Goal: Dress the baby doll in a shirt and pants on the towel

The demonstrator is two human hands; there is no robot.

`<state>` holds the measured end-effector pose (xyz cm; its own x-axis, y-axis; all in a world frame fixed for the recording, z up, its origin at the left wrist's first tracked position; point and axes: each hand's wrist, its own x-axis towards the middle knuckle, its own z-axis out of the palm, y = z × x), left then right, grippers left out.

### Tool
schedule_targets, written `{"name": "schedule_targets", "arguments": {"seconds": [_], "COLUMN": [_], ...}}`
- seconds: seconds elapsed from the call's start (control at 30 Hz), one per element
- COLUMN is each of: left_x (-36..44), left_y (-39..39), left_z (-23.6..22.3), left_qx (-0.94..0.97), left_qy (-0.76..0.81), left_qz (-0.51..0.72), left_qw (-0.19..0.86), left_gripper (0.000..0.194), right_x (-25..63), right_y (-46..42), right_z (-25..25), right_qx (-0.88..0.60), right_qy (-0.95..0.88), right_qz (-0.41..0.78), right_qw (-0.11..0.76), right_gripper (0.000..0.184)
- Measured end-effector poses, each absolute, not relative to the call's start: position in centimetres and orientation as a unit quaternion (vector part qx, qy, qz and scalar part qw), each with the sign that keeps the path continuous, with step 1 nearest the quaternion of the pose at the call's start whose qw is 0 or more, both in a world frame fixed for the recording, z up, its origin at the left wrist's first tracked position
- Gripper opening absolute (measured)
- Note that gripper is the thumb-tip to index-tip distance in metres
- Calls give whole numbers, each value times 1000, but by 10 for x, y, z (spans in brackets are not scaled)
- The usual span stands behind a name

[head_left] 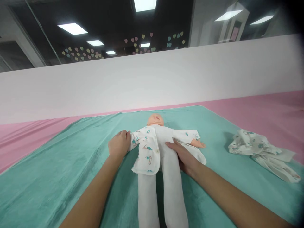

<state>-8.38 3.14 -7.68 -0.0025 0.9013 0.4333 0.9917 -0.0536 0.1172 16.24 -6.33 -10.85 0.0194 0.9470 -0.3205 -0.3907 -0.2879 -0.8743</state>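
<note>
The left hand (120,144) curls over the end of a sleeve (135,139), its fingers bent close together; their grip on the cloth is hidden. The right hand (185,156) lies against the side of a baby doll (166,139), thumb and forefinger apart on its smooth white torso, the other fingers out of sight.

The doll lies face up between the two hands, its hard, peach-coloured head (155,119) at the far end and its soft, plump white legs toward the viewer. It wears a thin white jacket (148,152) with small teal and brown prints; one front panel covers part of the chest, the other spreads open beneath the right forearm. A similar printed garment (258,145) sits crumpled well to the right.

Beneath is a plush, rippled teal blanket (83,158) over pink fabric (261,109). Beyond rise a plain white wall (152,82) and dark glass (106,28) dotted with pastel heart stickers (82,53) and bright rectangular lights (72,28).
</note>
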Motion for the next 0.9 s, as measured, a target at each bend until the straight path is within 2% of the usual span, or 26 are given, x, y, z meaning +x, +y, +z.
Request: {"name": "schedule_targets", "arguments": {"seconds": [0.13,0.37,0.63,0.9], "left_x": [-74,-57,-50,-49], "left_y": [27,14,1,0], "left_z": [-84,-87,-81,-83], "left_qx": [-749,-821,-834,-842], "left_qy": [-582,-411,-409,-398], "left_qz": [-280,-375,-366,-359], "left_qw": [147,127,59,70], "left_gripper": [33,21,19,20], "right_x": [162,159,164,163], "right_y": [-63,-64,-59,-51], "right_z": [-107,-104,-113,-128], "right_qx": [-476,-443,-420,-434], "right_qy": [-294,-302,-310,-363], "right_qz": [645,646,656,612], "right_qw": [521,543,546,552], "right_gripper": [81,83,80,76]}}
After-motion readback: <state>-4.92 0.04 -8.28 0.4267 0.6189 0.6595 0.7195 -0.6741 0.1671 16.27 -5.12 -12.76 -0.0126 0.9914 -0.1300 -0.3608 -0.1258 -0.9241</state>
